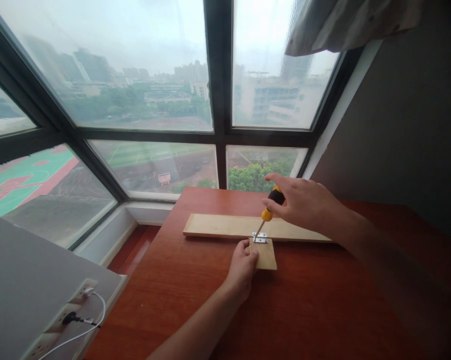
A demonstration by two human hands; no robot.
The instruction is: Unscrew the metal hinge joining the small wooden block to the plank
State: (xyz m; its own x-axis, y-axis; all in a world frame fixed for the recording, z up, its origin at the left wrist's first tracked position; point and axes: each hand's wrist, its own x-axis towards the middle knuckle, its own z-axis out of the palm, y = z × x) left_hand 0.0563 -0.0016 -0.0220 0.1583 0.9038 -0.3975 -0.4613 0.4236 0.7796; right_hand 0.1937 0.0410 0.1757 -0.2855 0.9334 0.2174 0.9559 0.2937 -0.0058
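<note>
Right grip point(302, 199) holds a slanted screwdriver point(266, 214) from above; left grip point(242, 266) pinches a small board point(266, 257).

Room left and near, boards across the middle

Open bench point(165, 305) lies left of the left hand point(242, 269) and at near right, leaving low ways in. The long board point(220, 226) bars the middle from left to right, with a free strip on its far side; the small board point(266, 257) juts nearward. Above the hinge point(261, 238), the slanting screwdriver point(267, 213) and the right hand point(302, 200) stand in the way; windows point(146, 65) close the far side.
</note>
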